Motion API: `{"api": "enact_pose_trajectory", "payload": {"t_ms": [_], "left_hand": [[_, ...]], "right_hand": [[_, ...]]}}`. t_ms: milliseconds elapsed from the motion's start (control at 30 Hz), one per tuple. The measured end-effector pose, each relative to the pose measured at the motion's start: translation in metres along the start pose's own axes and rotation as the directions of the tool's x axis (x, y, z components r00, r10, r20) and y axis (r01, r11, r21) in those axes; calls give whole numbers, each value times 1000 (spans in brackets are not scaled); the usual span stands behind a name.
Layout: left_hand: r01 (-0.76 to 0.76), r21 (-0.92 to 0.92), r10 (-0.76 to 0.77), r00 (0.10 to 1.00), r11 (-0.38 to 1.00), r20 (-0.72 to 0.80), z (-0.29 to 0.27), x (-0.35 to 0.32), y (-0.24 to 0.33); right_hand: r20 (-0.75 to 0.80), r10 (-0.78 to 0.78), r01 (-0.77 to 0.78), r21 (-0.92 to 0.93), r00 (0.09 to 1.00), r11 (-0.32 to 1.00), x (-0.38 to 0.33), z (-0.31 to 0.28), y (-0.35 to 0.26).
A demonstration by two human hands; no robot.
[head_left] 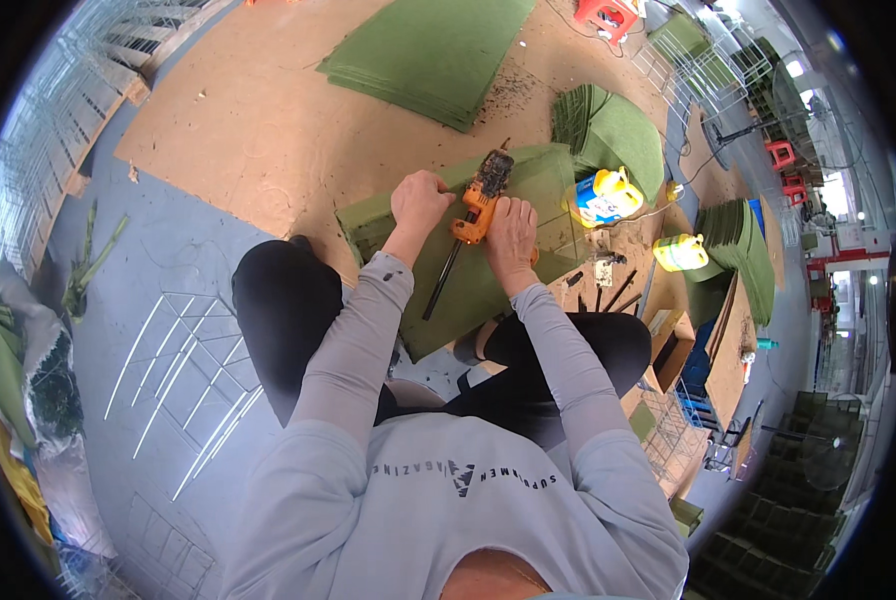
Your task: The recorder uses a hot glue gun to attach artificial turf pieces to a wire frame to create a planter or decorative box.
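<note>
Gripping the orange drill (482, 196) at frame centre, the right hand (511, 232) closes round its handle while the left hand (419, 200), fisted, pins the green panel (468, 270) steady.

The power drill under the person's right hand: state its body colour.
Orange, with black parts, on the power drill; seen in the head view.
</note>
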State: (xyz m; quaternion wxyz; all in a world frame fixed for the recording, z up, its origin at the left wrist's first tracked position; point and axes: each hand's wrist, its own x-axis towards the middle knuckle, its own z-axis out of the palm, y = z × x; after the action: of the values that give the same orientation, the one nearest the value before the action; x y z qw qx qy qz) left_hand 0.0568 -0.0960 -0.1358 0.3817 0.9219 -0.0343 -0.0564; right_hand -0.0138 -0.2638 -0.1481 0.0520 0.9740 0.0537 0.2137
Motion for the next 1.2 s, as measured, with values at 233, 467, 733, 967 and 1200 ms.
{"api": "enact_pose_trajectory", "payload": {"t_ms": [233, 467, 733, 967, 1200], "left_hand": [[-13, -40, 13, 1000, 999, -6, -1, 4, -5], [13, -45, -13, 1000, 999, -5, -1, 7, -3], [-6, -43, 4, 999, 999, -47, 7, 9, -11], [20, -28, -21, 1000, 999, -21, 1, 11, -6], [6, -17, -7, 999, 1000, -31, 4, 11, -11]], "right_hand": [[77, 17, -5, -158, 997, 987, 1, 2, -3], [105, 7, 19, -241, 994, 970, -7, -7, 5], [269, 265, -374, 744, 926, 553, -9, -69, 19], [657, 175, -604, 747, 733, -278, -17, -86, 30], [786, 137, -596, 557, 602, -578, -23, -67, 30]]}}
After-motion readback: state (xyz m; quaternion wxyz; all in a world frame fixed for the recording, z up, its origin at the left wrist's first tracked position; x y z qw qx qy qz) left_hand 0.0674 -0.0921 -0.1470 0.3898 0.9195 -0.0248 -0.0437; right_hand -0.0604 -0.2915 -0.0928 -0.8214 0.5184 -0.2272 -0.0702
